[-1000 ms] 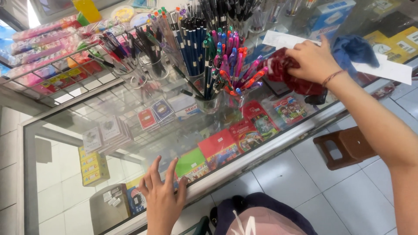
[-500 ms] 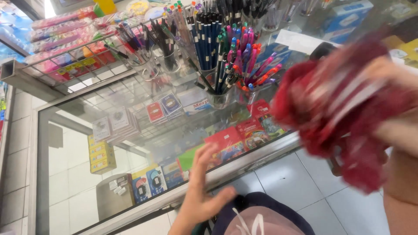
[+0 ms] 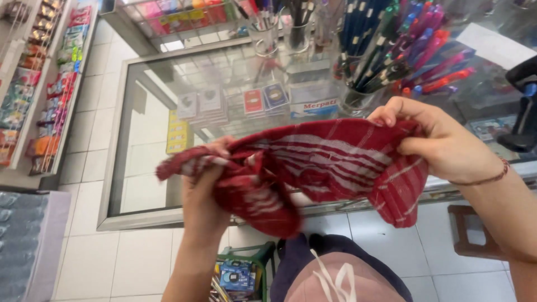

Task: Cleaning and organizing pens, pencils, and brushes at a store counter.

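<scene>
Shop w/ a glass worktop (image 3: 162,218), display case type; boxed cards show under the glass. Red striped cloth (image 3: 313,168) is held up in the air in front of the worktop, stretched btwn both hands. Left hand (image 3: 204,193) is clenched on the cloth's bunched left end; right hand (image 3: 442,142) pinches its top right edge. Cups of pens (image 3: 391,50) stand behind the cloth, on the glass.

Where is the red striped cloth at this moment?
In the head view, the red striped cloth is stretched mid-frame between the left hand and right hand, held up in front of the glass counter, below the pen cups.
</scene>
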